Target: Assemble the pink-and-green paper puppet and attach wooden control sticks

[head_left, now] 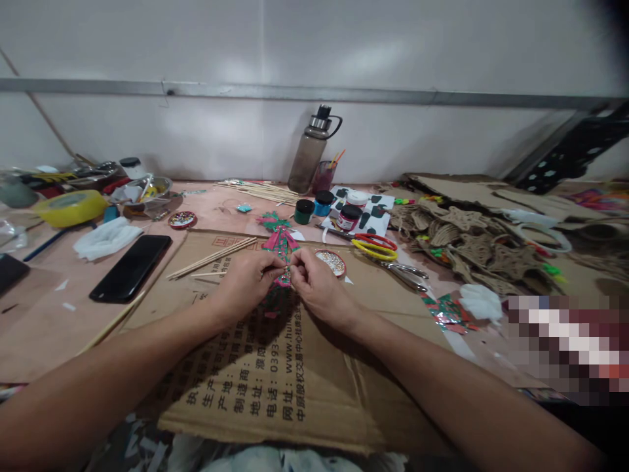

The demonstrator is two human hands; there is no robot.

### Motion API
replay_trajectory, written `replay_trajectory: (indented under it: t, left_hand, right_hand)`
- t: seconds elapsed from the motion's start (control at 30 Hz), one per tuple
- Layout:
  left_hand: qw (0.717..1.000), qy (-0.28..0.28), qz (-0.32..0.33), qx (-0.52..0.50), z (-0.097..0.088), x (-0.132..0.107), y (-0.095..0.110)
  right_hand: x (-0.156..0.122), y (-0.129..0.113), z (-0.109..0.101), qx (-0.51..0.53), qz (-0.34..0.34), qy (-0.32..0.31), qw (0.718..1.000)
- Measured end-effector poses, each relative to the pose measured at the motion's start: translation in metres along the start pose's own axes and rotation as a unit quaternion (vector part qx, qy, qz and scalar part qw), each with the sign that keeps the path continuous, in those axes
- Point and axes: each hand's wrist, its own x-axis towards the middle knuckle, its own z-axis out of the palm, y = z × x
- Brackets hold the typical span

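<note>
Two-handed, pinched the glittery pink-and-green ornament over the far edge of the cardboard sheet, in nearly closed left hand and right hand; seemingly adjusted it, next needed steady pressure.

The fingers partly hide the pink-and-green decoration.

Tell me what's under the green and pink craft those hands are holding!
Brown cardboard with printed writing shows below the green and pink craft. Whatever lies directly beneath it, the left hand and right hand is covered.
</note>
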Motion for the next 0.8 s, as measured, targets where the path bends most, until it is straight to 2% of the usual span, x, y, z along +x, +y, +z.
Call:
replay_trajectory:
  t: [0.37,0.8]
  left_hand:
    - [1.000,0.010,0.022,-0.011,-0.0016,-0.0008,-0.0003]
    - [0.999,-0.034,0.018,0.012,-0.0064,0.0034,0.0013]
  right_hand:
    - [-0.0028,-0.0018,-0.0005,-0.026,-0.035,0.018,0.999]
    - [-0.0009,0.0008,-0.0029,-0.027,-0.038,0.013,0.999]
